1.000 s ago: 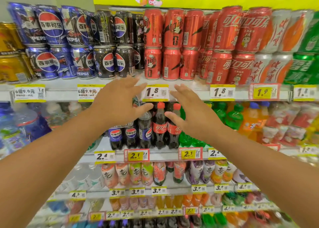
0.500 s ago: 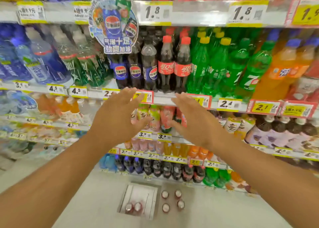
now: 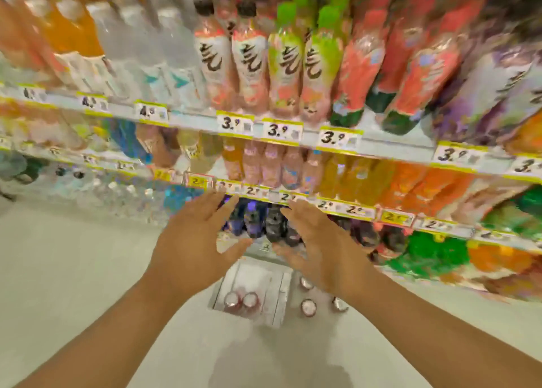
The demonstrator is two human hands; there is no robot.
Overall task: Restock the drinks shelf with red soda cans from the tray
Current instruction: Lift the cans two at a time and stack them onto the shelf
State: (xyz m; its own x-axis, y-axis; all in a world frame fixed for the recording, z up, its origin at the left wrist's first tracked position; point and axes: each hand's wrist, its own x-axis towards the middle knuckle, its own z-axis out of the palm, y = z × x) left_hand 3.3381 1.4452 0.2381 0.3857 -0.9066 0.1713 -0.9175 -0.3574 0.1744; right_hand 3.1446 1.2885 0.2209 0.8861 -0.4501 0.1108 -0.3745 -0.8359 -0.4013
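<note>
Bare and empty, our left hand (image 3: 190, 241) and right hand (image 3: 322, 241) hang side by side with fingers spread and nothing held — readied, we judge, to take one can each. Below them on the floor lies the tray (image 3: 278, 302) with two red soda cans (image 3: 241, 299) under our left hand; three more stand loose beneath our right. Beyond our fingertips run blurred bottle shelves (image 3: 375, 150) — not the can shelf.

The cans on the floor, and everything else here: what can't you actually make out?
- Loose cans, head view: the right hand covers part of the group, so no count.
- Cans in the tray: motion blur hides any label.
- Lower price tags: second digits blurred.
- Top-shelf bottles: cut off by the upper edge.
- Left hand: empty.
</note>
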